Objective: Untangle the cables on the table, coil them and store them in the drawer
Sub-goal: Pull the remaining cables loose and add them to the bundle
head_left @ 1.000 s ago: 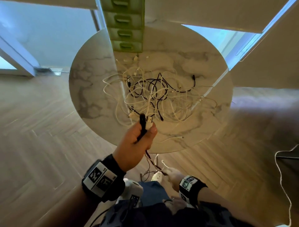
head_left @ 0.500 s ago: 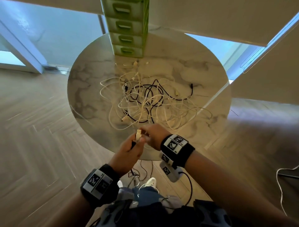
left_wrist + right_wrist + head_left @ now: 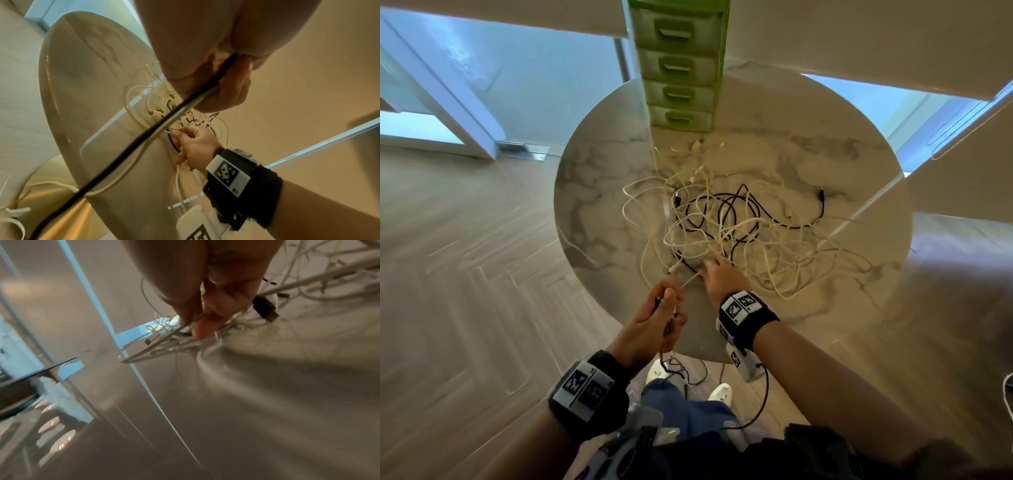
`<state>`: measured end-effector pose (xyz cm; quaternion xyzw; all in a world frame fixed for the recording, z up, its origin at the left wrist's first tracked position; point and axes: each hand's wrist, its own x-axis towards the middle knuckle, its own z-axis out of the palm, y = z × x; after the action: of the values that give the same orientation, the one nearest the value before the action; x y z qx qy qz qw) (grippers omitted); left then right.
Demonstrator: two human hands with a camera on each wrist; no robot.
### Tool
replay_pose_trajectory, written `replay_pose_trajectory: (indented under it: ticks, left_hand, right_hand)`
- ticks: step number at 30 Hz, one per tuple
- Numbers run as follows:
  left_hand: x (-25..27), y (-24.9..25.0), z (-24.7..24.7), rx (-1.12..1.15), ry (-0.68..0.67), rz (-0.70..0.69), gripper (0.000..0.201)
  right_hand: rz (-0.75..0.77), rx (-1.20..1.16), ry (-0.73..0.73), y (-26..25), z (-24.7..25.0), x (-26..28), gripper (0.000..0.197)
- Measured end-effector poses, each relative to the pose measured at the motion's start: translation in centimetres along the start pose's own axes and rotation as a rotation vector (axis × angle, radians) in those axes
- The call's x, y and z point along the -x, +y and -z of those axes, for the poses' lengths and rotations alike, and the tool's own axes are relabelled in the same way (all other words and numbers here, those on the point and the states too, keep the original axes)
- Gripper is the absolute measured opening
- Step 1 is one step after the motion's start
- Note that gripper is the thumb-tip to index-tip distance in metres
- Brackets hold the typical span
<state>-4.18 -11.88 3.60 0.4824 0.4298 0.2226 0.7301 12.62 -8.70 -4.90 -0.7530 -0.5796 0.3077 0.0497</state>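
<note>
Nearest, the left hand (image 3: 654, 320) grips a black cable (image 3: 127, 151) and a white cable (image 3: 131, 164) off the round marble table's (image 3: 599, 219) near edge. At its 1 o'clock, the right hand (image 3: 722, 277) pinches a white strand (image 3: 164, 341) at the tangle (image 3: 736, 233). At 12 o'clock stands the green drawer unit (image 3: 679, 65).
</note>
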Motion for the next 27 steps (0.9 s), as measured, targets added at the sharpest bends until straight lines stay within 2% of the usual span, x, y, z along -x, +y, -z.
replay_pose_trajectory:
  ticks: [4,7,11,14,16,18,21,24,27]
  left_hand:
    - [-1.4,0.3,1.8,-0.023,0.015,0.062,0.027]
    - [-2.3,0.0,3.1,-0.090,-0.002,0.071,0.023]
    - [-3.2,0.0,4.1,-0.180,-0.060,0.107,0.020]
    - [-4.4,0.2,4.8,-0.131,-0.069,0.098,0.022]
    - [-5.0,0.4,4.8,-0.082,-0.082,0.100,0.024]
    - [-5.3,0.7,4.5,-0.059,-0.121,0.102,0.022]
    - [-5.7,0.9,3.6,-0.152,-0.152,0.019,0.013]
    - [-5.8,1.3,2.6,-0.203,-0.180,-0.110,0.020]
    - [-5.9,1.7,1.2,-0.200,-0.203,-0.183,0.011]
  right_hand:
    - [-0.079,-0.052,0.083,-0.5,-0.7,-0.2,0.039]
    - [-0.163,0.004,0.068,-1.6,-1.3,-0.6,0.029]
    - [-0.170,-0.014,-0.022,-2.2,-0.4,-1.0,0.025]
    - [-0.158,-0.247,0.015,-1.9,1.4,0.4,0.015]
    - [-0.172,-0.465,0.099,-1.8,2.7,2.4,0.005]
    - [-0.162,-0.612,0.166,-2.0,3.5,4.4,0.008]
    - [-0.143,-0.782,0.244,-2.5,4.5,7.1,0.013]
    - [-0.142,-0.952,0.263,-3.2,4.7,9.3,0.014]
    - [-0.123,-0.903,0.277,-3.8,3.7,10.5,0.014]
